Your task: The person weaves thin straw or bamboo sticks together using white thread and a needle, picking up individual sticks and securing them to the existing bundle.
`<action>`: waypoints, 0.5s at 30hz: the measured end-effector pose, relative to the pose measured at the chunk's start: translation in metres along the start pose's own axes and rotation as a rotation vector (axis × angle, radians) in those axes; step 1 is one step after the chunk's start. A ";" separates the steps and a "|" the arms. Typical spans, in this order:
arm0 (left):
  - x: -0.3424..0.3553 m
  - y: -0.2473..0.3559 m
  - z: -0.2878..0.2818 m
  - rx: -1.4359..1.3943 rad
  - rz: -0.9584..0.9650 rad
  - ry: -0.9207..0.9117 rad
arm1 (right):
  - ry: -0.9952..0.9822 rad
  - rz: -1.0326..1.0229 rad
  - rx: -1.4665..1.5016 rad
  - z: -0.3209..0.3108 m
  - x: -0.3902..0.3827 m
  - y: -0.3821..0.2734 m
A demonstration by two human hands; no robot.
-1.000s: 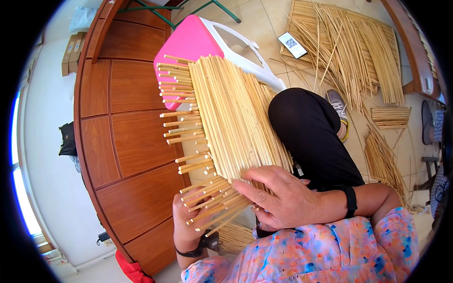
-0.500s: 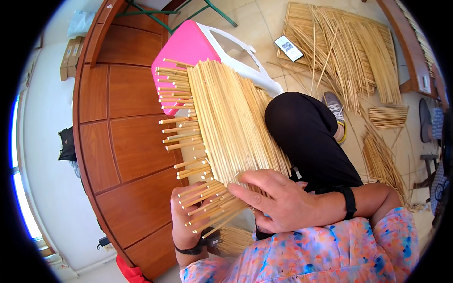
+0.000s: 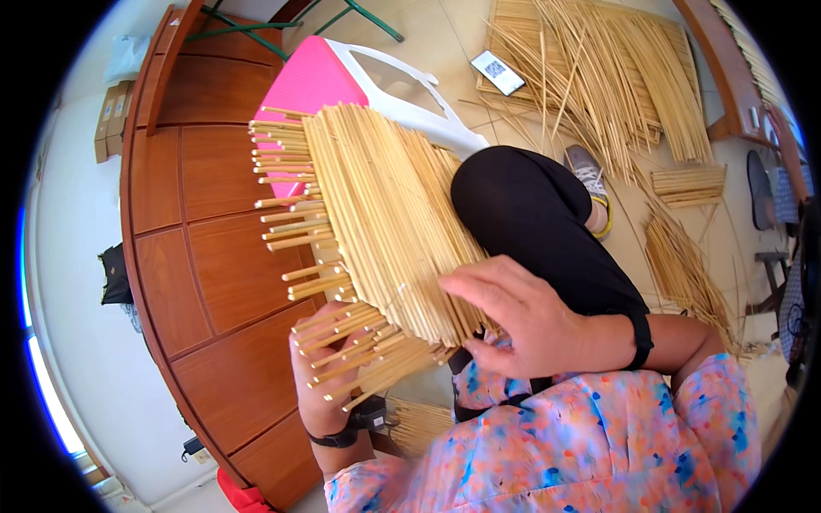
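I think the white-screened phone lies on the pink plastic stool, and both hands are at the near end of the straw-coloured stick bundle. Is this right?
The head view shows the white-screened phone lying on the pile of thin, straw-coloured sticks, not on the pink plastic stool. The left hand and right hand are at the near end of the straw-coloured stick bundle.

2 bare hands (image 3: 321,355) (image 3: 540,318) and 2 black wristbands (image 3: 333,439) (image 3: 642,340) are seen, with 1 stalk panel (image 3: 385,214), 1 pink-and-white stool (image 3: 318,73), 1 phone (image 3: 497,73), 1 laced shoe (image 3: 586,169) and 1 black bag (image 3: 113,274). Perhaps 2 cardboard boxes (image 3: 113,121) are stacked by the wall.
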State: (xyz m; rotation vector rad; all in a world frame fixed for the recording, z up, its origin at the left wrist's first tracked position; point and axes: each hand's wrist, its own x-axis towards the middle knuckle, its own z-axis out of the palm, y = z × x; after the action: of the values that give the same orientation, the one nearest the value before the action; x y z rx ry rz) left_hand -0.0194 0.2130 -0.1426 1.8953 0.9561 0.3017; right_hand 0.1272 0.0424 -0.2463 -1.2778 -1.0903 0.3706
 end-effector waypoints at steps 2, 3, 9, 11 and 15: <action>0.004 -0.002 -0.005 0.022 0.078 -0.038 | 0.008 0.018 -0.030 -0.005 -0.005 0.003; 0.005 -0.003 -0.003 0.039 0.159 -0.075 | 0.009 0.026 -0.061 -0.008 -0.009 0.005; -0.004 0.019 0.009 -0.069 -0.029 -0.107 | -0.070 0.178 -0.026 -0.018 -0.031 0.015; -0.012 0.017 0.007 -0.131 -0.056 0.048 | -0.385 0.486 0.147 -0.017 -0.041 0.014; -0.003 0.014 0.007 -0.095 -0.103 -0.027 | -0.680 1.087 0.742 -0.004 -0.055 0.030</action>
State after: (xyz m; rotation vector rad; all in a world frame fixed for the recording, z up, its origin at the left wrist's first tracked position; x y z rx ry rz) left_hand -0.0107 0.2033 -0.1338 1.7537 1.0003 0.2559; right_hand 0.1133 0.0078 -0.2975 -0.9486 -0.5522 1.9364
